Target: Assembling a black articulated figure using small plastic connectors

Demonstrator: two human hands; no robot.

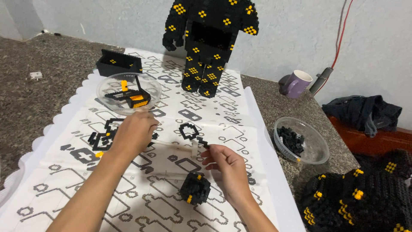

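Note:
My left hand [134, 134] rests palm down on a white instruction sheet [171, 180], its fingers over flat black block outlines [99, 138]. My right hand [228, 166] pinches a short black chain of small blocks [202, 142] that trails from a black ring-shaped outline [188, 130] lying on the sheet. A round black lump of blocks with yellow dots [195, 188] sits just left of my right wrist. A tall black block figure with yellow spots [209, 43] stands at the far edge of the sheet.
A clear bowl [112, 83] with black and orange pieces sits far left, a black box-shaped block part [119, 62] behind it. Right of the sheet stand a clear bowl of black blocks [316, 144], a purple mug [296, 83], dark cloth [365, 112] and another black-yellow block build [365, 197].

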